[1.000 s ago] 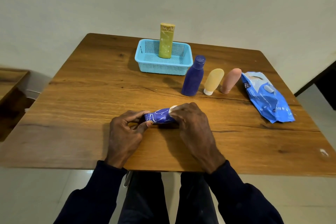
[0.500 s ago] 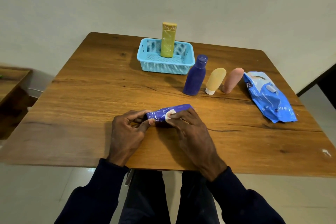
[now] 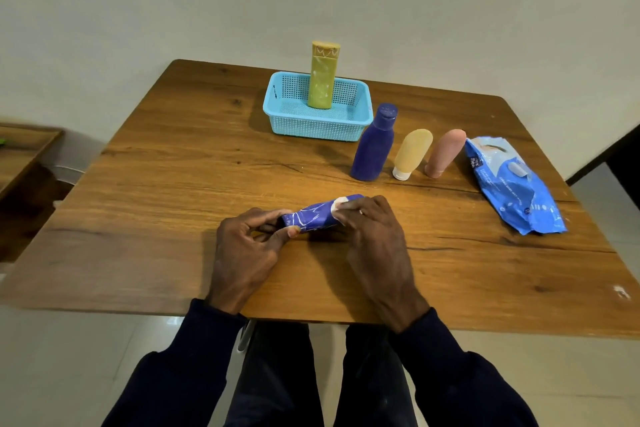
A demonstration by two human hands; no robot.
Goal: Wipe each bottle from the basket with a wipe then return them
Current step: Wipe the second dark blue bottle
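Low in the middle of the frame, the person's left hand (image 3: 246,246) is pinching the near end of a blue tube (image 3: 313,217) lying sideways just over the wooden table (image 3: 173,166). The right hand (image 3: 374,243) is curling over the tube's other end, pressing a white wipe (image 3: 341,203) against it. Above centre, a yellow-green bottle (image 3: 322,76) is standing upright inside a light blue basket (image 3: 287,125). Just right of the basket, a dark blue bottle (image 3: 374,146), a yellow bottle (image 3: 412,152) and a pink bottle (image 3: 445,152) are standing in a row. A blue wipes pack (image 3: 512,184) is lying flat beside them at the right.
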